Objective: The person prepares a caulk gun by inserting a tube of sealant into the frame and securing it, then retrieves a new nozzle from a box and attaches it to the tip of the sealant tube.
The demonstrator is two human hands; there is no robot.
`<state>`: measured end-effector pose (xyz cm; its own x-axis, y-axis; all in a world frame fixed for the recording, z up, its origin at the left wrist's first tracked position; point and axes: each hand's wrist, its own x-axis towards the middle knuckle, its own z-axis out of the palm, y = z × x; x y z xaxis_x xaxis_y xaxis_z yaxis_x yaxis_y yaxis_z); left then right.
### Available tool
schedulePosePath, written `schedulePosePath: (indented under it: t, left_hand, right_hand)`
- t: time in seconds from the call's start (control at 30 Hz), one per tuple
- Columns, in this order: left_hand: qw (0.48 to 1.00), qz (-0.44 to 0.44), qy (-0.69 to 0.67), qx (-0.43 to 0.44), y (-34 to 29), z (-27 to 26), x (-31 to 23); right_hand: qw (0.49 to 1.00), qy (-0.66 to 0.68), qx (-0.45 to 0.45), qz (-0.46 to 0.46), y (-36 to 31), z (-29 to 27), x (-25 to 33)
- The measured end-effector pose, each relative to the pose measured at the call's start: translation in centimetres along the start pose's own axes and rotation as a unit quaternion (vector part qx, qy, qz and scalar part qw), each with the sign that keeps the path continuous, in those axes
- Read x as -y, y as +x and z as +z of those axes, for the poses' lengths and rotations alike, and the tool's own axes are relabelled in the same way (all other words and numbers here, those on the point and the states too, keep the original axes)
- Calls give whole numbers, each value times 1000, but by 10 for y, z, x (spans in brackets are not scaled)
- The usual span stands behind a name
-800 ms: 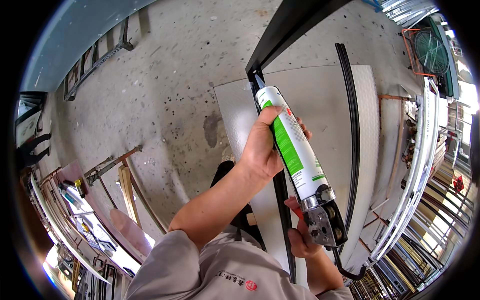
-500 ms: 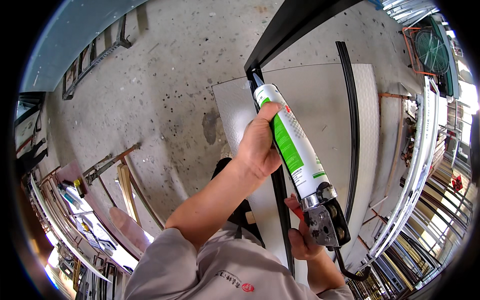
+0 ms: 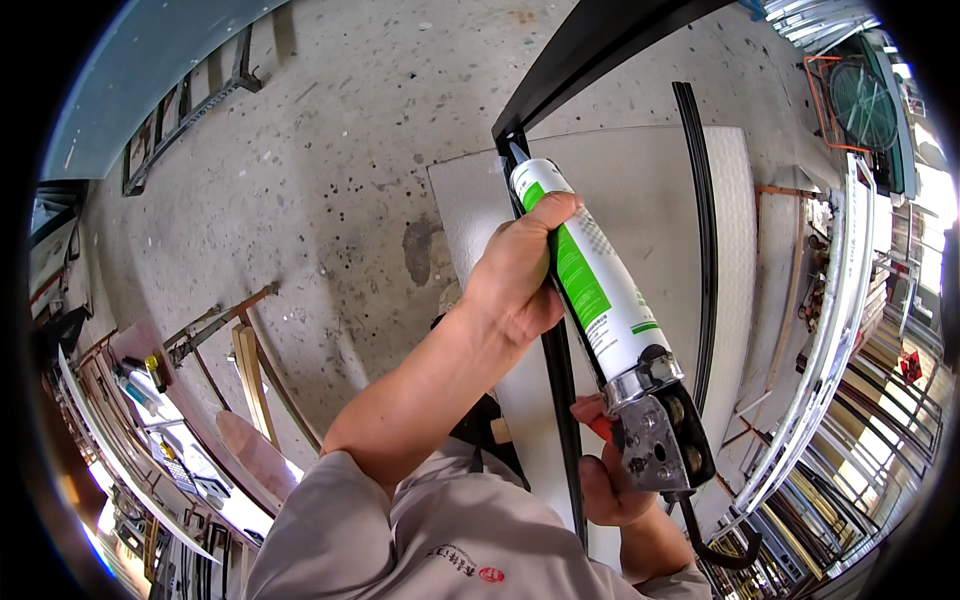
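My left hand [image 3: 515, 270] is wrapped round the front part of a white and green sealant tube [image 3: 600, 275], its thumb lying across the top. The tube sits in a metal caulking gun [image 3: 650, 440] with a hooked rod [image 3: 710, 550] at its back end. Below the gun body, my right hand [image 3: 615, 490] is closed round the handle, partly hidden by the gun; a bit of red shows by its fingers. The grey nozzle [image 3: 518, 152] points at the corner of a black frame [image 3: 560, 390]. Whether the tip touches the frame I cannot tell.
Under the frame lies a pale panel [image 3: 640, 185]. A black ribbed profile [image 3: 702, 210] runs along its right. Racks of long profiles [image 3: 830, 500] stand at the right, with a green fan [image 3: 862, 105] beyond. Metal stands [image 3: 195, 115] and a cluttered bench [image 3: 170, 440] are at the left.
The gun's rear end has shifted slightly right and toward me. My left thumb lies a little farther across the tube. The nozzle stays by the frame corner.
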<state>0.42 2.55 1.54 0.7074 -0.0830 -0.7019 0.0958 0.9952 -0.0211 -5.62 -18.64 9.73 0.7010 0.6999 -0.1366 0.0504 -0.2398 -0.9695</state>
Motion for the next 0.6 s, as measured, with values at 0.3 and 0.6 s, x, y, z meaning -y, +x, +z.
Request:
schedulePosePath:
  t: [0.3, 0.6]
  left_hand:
    - [999, -26, -22, -6, -15, -9, 31]
    - [999, -41, -5, -20, -43, -32, 91]
  right_hand:
    - [1000, -4, 25, -12, -43, -12, -3]
    - [998, 27, -2, 58, -114, -18, 1]
